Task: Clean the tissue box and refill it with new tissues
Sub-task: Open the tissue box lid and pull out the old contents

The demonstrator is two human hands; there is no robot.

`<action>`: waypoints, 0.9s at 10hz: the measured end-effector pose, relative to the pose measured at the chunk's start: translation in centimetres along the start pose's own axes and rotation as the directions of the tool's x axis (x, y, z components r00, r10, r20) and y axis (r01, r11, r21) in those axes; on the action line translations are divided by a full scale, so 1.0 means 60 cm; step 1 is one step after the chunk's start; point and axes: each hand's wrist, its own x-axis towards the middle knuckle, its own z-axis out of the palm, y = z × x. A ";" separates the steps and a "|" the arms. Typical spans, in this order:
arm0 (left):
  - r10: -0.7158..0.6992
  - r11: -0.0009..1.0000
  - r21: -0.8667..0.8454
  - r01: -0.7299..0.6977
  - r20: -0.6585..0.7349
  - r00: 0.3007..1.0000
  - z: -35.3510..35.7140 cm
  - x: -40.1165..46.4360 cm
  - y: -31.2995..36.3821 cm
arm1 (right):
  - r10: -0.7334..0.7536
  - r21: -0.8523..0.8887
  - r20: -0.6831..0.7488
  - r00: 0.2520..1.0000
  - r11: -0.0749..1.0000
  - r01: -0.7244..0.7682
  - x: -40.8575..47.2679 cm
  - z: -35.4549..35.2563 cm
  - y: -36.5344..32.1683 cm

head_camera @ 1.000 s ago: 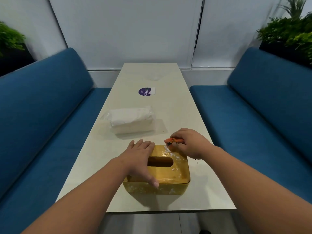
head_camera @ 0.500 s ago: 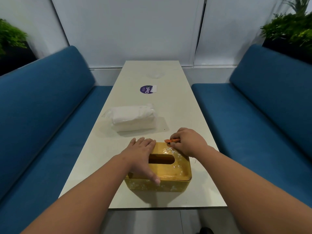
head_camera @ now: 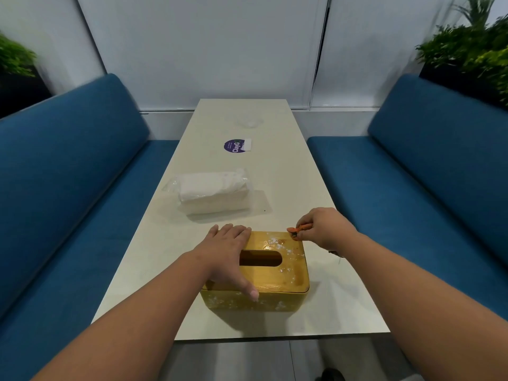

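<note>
A yellow tissue box (head_camera: 286,276) with a wooden lid and an oval slot stands near the table's front edge, speckled with white bits. My left hand (head_camera: 225,254) lies flat on the lid's left half, thumb over the front wall. My right hand (head_camera: 327,228) is beside the box's far right corner, pinching a small orange tool (head_camera: 298,229) whose tip is at that corner. A plastic-wrapped pack of white tissues (head_camera: 211,191) lies on the table beyond the box, to the left.
The long pale table (head_camera: 280,174) has a round purple sticker (head_camera: 233,146) and a clear wrinkled scrap of plastic (head_camera: 248,122) farther back. Blue benches (head_camera: 82,215) run along both sides. Plants (head_camera: 472,50) stand behind the backrests.
My right hand with the orange tool has moved right, off the lid to the box's far right corner. My left hand has stayed on the lid.
</note>
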 end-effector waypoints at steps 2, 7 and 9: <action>0.000 1.000 -0.002 0.000 0.002 1.000 -0.001 -0.001 0.001 | -0.057 0.108 -0.103 0.993 0.992 0.068 0.000 -0.016 -0.006; 0.001 1.000 -0.014 -0.001 -0.002 1.000 0.000 0.000 0.000 | -0.192 -0.069 -0.072 0.979 0.980 0.187 -0.002 0.035 -0.044; 0.008 1.000 -0.014 -0.008 -0.006 1.000 0.001 0.000 0.000 | -0.215 -0.082 -0.120 0.969 0.975 0.206 -0.004 0.051 -0.059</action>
